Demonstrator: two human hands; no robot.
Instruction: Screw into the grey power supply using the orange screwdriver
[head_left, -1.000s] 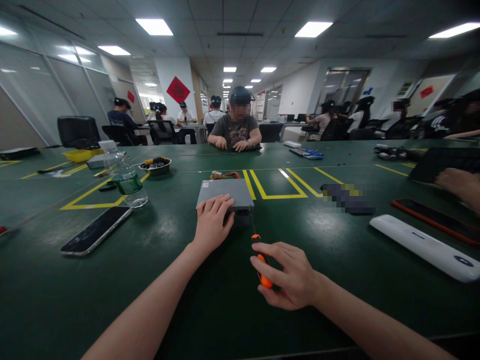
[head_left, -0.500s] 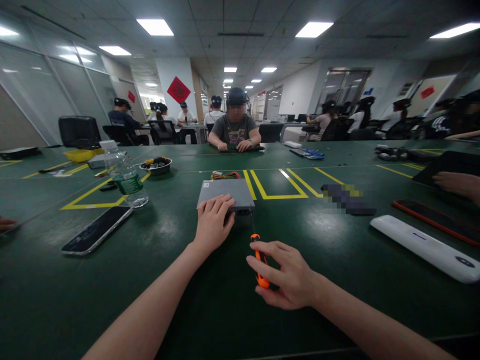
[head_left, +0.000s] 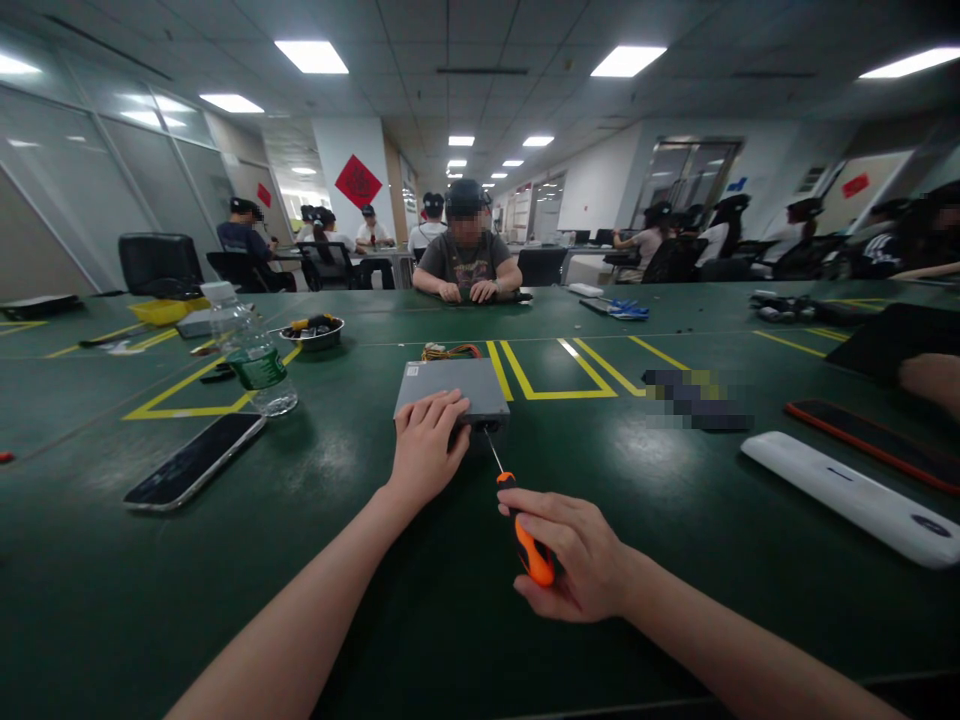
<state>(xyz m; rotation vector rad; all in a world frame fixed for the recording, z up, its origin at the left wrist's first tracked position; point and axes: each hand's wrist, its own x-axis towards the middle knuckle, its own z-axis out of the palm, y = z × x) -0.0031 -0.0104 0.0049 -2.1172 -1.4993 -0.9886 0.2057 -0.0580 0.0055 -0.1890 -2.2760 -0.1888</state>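
Note:
A grey metal box (head_left: 457, 380) lies flat on the green table (head_left: 420, 620), with a bundle of coloured wires (head_left: 451, 351) at its far side. My left hand (head_left: 431, 440) rests on the box's near left part, fingers over its top and thumb at its near face. In my right hand (head_left: 559, 545) is an orange and black screwdriver (head_left: 534, 553). Its thin shaft points up and left, and the tip is at the near face of the box, by the dark socket. Whether the tip touches is too small to tell.
A bottle (head_left: 259, 365) and a phone (head_left: 196, 460) are on the left, with a metal bowl (head_left: 313, 335) beyond. To the right lie a white device (head_left: 851, 495) and an orange-edged phone (head_left: 874, 440). A person (head_left: 469, 255) sits opposite.
The screwdriver's tip has shifted left along the box's near face, and its handle has tilted to the lower right in my right hand. My left hand has stayed on the box.

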